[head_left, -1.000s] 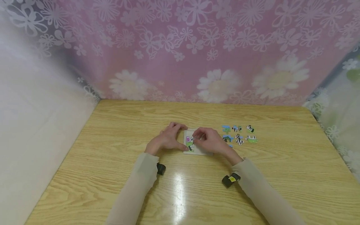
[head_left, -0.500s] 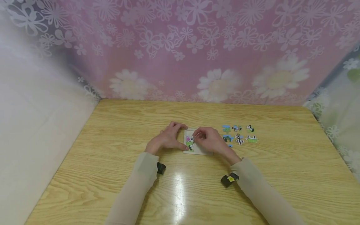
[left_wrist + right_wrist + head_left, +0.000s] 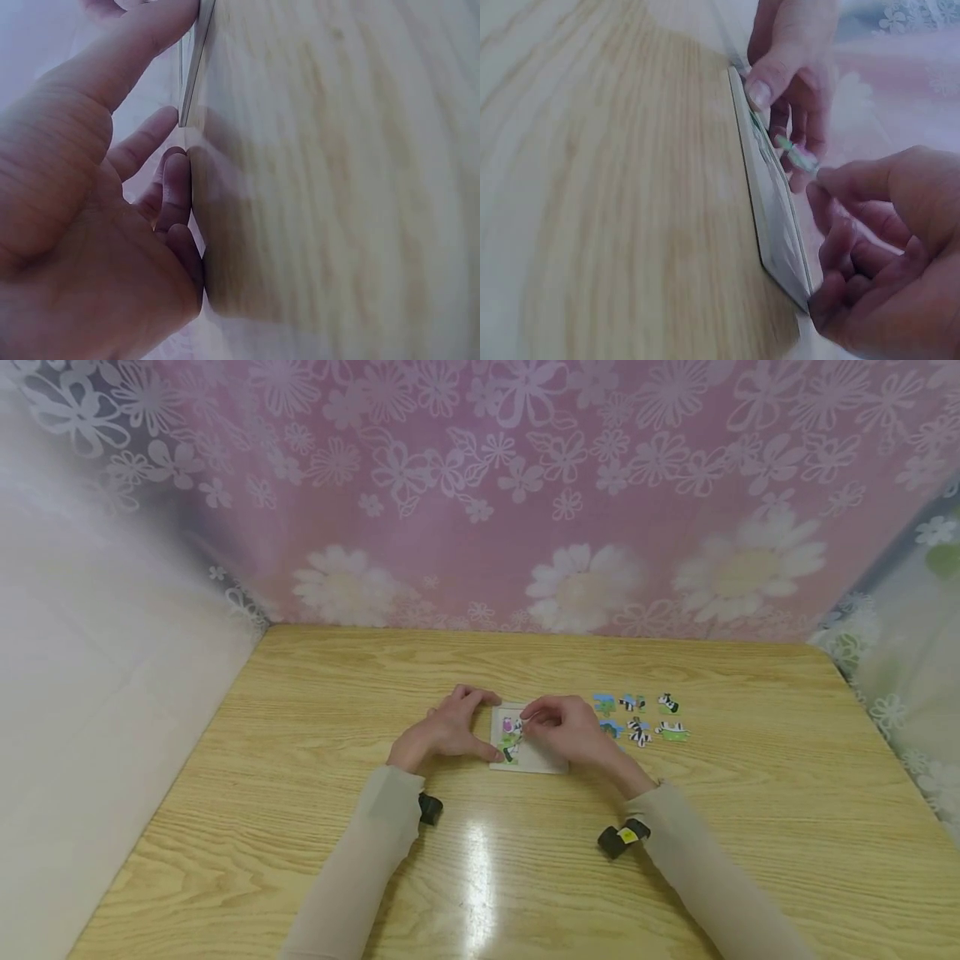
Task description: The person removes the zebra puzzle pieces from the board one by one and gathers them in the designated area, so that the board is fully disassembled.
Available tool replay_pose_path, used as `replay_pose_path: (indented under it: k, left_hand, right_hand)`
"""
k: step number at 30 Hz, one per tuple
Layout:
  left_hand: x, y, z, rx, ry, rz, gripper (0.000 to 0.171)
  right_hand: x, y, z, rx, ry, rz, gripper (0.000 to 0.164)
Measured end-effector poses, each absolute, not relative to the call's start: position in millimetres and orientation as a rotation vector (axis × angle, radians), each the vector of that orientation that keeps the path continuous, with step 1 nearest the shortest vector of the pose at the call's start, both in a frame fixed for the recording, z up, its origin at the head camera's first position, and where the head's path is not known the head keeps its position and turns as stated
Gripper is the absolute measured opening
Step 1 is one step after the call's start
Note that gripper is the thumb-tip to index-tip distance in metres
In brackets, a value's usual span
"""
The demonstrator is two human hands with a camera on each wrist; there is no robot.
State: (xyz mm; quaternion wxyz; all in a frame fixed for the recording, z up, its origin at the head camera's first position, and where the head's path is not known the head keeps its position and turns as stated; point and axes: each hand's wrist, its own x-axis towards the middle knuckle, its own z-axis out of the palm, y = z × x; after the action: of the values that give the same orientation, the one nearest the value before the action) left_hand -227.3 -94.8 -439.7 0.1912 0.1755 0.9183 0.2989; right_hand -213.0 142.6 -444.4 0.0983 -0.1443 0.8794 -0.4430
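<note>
A small puzzle tray (image 3: pixel 543 766) lies flat on the table, a piece with black, white and green print (image 3: pixel 509 755) in its lower left corner. My left hand (image 3: pixel 447 728) holds the tray's left end, thumb at the near corner and index finger at the far one. Between thumb and fingertips, my right hand (image 3: pixel 568 732) pinches a puzzle piece with pink and green print (image 3: pixel 802 157). In the right wrist view this piece is tilted and raised above the tray. The right hand's fingers hide part of the tray's far right.
Several loose puzzle pieces lie right of the tray, among them a zebra-striped piece (image 3: pixel 639 732), a green-bottomed piece (image 3: pixel 672 732) and a black-and-white animal piece (image 3: pixel 668 703). The right hand partly covers the nearest ones. A floral curtain (image 3: pixel 480 527) hangs behind the wooden table (image 3: pixel 337 693).
My right hand has shifted slightly right and lifted the pinched puzzle piece from its spot above the lower left piece. The left hand and tray stay in place.
</note>
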Motion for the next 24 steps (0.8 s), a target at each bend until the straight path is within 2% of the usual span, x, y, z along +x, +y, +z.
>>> replay_pose_path:
  k: [17,24]
  left_hand:
    - [-229.6,-106.6,-448.6,0.598,2.515,0.899,0.089]
    - [-220.4,-106.8,-443.8,0.602,2.516,0.927,0.076]
  right_hand:
    - [-200.6,190.9,-431.7,-0.444,2.589,-1.343,0.017]
    - [-192.6,213.8,-429.9,-0.432,2.629,-1.318,0.017]
